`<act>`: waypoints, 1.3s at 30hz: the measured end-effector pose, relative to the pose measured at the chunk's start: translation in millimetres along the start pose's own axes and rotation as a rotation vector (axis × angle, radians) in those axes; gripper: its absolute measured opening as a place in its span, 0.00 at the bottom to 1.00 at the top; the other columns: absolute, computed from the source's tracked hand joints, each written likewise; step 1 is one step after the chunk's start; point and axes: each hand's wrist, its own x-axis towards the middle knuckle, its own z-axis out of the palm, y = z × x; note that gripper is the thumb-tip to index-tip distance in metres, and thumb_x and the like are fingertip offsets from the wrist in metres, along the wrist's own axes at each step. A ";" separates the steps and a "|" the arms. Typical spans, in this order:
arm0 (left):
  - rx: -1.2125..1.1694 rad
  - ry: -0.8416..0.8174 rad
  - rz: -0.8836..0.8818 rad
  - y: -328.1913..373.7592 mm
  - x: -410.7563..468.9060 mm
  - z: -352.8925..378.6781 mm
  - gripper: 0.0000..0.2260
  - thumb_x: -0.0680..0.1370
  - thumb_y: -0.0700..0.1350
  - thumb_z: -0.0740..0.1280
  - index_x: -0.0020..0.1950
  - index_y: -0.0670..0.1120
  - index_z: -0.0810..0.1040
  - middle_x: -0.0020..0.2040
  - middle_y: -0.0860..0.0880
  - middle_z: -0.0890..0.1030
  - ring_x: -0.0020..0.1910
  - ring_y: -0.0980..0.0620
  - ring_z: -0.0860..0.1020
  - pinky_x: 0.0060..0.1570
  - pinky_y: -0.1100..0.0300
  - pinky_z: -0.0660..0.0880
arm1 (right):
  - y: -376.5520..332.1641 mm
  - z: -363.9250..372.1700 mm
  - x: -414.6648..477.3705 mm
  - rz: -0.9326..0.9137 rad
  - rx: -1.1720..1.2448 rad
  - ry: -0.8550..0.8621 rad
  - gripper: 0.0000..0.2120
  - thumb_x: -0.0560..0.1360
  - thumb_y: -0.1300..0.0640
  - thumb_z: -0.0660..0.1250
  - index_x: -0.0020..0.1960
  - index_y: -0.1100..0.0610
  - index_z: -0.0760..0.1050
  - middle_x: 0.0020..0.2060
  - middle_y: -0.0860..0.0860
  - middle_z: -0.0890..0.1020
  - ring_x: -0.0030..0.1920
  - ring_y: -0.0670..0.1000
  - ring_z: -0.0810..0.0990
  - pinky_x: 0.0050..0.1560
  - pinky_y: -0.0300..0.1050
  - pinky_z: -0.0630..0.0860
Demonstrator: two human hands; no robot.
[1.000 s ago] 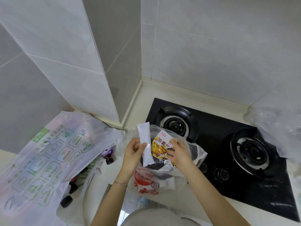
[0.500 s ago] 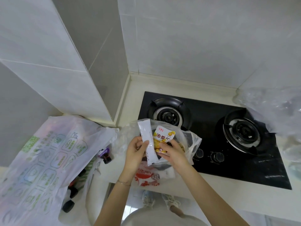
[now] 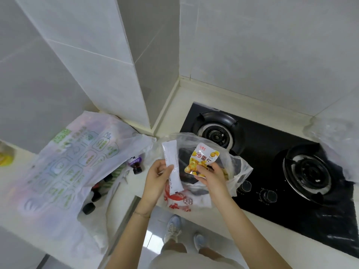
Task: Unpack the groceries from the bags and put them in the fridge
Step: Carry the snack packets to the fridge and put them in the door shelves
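My left hand grips a long white sachet, held upright over a clear plastic bag on the counter's front edge. In my right hand is a small yellow-and-white snack packet, pinched by its lower edge just above the bag's mouth. The bag has red print on its front. A big white printed grocery bag lies on the counter to the left, with several dark bottles spilling from its opening.
A black two-burner gas hob sits right of the bags, knobs at its front. Another crumpled clear bag lies at the far right. White tiled walls and a jutting pillar close off the back. The floor and my shoes show below.
The snack packet has come up higher out of the clear bag in my right hand. The white sachet stays in my left hand. The camera view has shifted.
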 end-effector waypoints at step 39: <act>-0.549 1.653 0.003 -132.5 -520.2 81.1 0.04 0.80 0.41 0.66 0.53 0.41 0.77 0.44 0.49 0.85 0.42 0.50 0.82 0.40 0.56 0.79 | 178.3 -48.0 -312.1 0.276 -0.976 -1.529 0.15 0.74 0.61 0.70 0.60 0.58 0.74 0.49 0.54 0.85 0.49 0.53 0.85 0.53 0.48 0.81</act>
